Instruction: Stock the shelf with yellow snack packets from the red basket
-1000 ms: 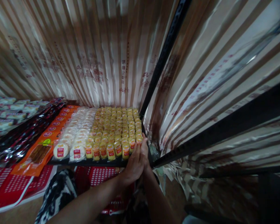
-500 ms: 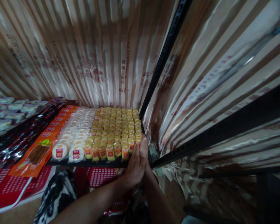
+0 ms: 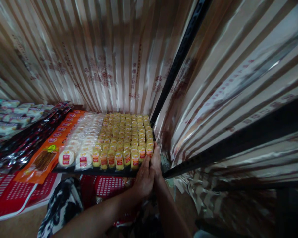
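Though the view has swung slightly, the left hand [image 3: 144, 176] and right hand [image 3: 156, 164] remain together at the front-right corner of the yellow packets [image 3: 125, 140] on the dark shelf [image 3: 126, 171], leaving the rows unaltered; whether either grip holds one, I cannot tell.

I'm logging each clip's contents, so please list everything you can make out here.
Oblong wrapped cakes: many, yellow, shelf's right end
Round wrapped cakes: two rows, white, left of the yellow ones
Flat packets: several overlapping, orange, further left
Shiny packets: several, dark, left of orange
Small packets: many, whitish, far left
Shelf: one, black, under the cakes
Bars: at least two, black, right
Sheeting: count unclear, striped beige-brown, behind and right
Baskets: at least two, red, below
Patterned cloth: one piece, black-and-white, lower left
Left hand, right hand: bare, together at rightmost front cakes
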The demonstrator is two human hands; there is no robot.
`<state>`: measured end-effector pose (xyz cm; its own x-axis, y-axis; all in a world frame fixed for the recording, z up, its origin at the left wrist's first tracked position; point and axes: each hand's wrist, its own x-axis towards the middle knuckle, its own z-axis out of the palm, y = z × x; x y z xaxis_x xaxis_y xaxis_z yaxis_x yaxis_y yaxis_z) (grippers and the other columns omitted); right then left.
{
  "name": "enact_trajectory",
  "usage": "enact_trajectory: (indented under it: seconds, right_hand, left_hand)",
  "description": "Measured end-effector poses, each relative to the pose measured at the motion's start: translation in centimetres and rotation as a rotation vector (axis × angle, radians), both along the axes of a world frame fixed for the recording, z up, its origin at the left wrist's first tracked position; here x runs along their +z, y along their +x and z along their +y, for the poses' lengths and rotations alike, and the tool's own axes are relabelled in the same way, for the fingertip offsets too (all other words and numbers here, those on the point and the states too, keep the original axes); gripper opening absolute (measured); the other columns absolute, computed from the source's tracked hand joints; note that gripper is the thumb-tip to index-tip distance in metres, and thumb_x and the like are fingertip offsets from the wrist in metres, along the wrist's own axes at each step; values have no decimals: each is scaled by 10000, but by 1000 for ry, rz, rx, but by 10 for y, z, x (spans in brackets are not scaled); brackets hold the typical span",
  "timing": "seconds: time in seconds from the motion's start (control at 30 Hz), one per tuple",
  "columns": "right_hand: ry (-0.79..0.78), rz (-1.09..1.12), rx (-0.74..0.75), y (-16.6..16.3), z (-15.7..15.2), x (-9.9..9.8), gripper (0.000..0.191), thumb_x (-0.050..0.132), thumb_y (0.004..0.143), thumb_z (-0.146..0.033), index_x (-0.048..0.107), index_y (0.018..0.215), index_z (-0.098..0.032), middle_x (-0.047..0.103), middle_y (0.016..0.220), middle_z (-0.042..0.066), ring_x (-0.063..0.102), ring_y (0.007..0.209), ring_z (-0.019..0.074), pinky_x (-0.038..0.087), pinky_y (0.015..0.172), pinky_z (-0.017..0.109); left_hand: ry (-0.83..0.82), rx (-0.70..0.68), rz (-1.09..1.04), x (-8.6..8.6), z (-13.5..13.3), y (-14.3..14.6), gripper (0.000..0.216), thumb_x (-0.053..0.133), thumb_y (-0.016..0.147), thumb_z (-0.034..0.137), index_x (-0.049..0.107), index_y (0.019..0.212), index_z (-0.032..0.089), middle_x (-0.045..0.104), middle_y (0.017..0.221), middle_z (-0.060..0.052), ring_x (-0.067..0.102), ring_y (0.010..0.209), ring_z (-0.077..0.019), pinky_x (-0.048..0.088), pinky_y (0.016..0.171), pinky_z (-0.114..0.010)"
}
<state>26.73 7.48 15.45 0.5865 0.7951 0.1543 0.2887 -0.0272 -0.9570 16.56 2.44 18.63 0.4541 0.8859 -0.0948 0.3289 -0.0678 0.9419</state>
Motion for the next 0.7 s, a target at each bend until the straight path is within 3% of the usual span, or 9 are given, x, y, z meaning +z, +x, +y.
enact_trajectory:
  seconds: [0.17, 0.33, 0.43, 0.53, 0.63, 0.7]
  right_hand:
    - [-27, 78, -46, -4, -1, 5, 670, 131, 900, -570, 440, 1318, -147, 495, 1334, 98, 364, 1302, 195, 252, 1099, 365]
    - [11, 9, -92, -9, -16, 10, 660, 169, 891, -568, 457, 1305, -143, 441, 1386, 116, 318, 1330, 203, 207, 1117, 387]
    - [110, 40, -162, -27, -38, 13, 627, 209, 902, -530, 452, 1296, -107, 459, 1357, 149, 387, 1281, 229, 274, 1079, 417]
    - [212, 69, -201, -58, -70, 11, 549, 251, 913, -468, 462, 1266, -104, 567, 1211, 153, 523, 1133, 226, 387, 981, 410]
    - [81, -1, -32, -88, -101, -2, 453, 313, 903, -440, 552, 1156, -149, 660, 1018, 110, 605, 971, 211, 457, 873, 369]
    - [-68, -81, 181, -104, -112, -19, 398, 357, 889, -430, 605, 1073, -180, 679, 988, 91, 621, 946, 207, 470, 846, 344]
  left_hand:
    - [47, -12, 6, -5, 1, -1, 518, 278, 909, 318, 361, 1360, 77, 299, 1475, -138, 238, 1377, -205, 167, 1152, -383]
    - [105, 74, -37, -10, -6, -6, 419, 322, 897, 295, 484, 1257, 152, 477, 1360, -102, 376, 1300, -208, 261, 1123, -396]
    - [141, 71, -53, -11, -18, -23, 352, 320, 894, 260, 571, 1126, 177, 604, 1173, -101, 533, 1117, -201, 395, 1020, -374]
    - [118, -27, 8, -23, -34, -54, 304, 341, 873, 208, 629, 964, 171, 657, 965, -85, 596, 929, -193, 472, 884, -339]
    - [5, -122, 89, -47, -46, -92, 229, 434, 836, 185, 647, 920, 180, 664, 970, -79, 600, 925, -197, 475, 868, -319]
    - [-113, -69, 152, -66, -48, -117, 169, 537, 816, 220, 647, 943, 199, 659, 1015, -74, 592, 975, -209, 469, 886, -322]
